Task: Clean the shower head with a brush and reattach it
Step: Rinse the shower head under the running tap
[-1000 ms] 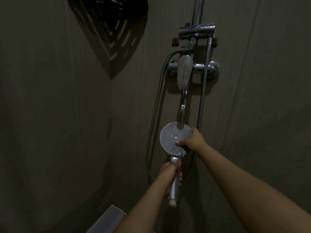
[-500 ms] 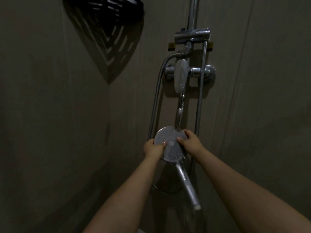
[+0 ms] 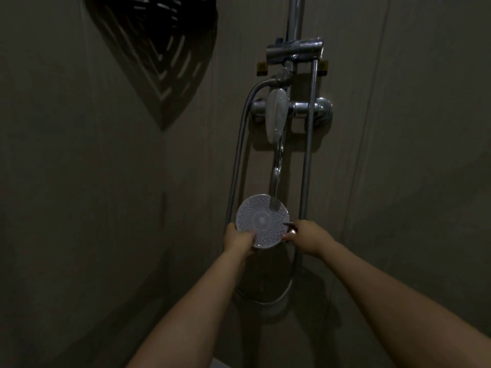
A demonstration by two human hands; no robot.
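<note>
The shower head [image 3: 261, 221] now faces the camera squarely, its handle gone from sight. The left hand [image 3: 237, 239] grips its lower-left rim and the right hand [image 3: 305, 236] pinches its right edge, under running water [image 3: 276, 166].

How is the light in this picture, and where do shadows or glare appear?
Head view: dim overall; the shelf casts a slatted shadow on the wall; glare on the tap; the shower head is the brightest thing, and the hands' edges are soft.
</note>
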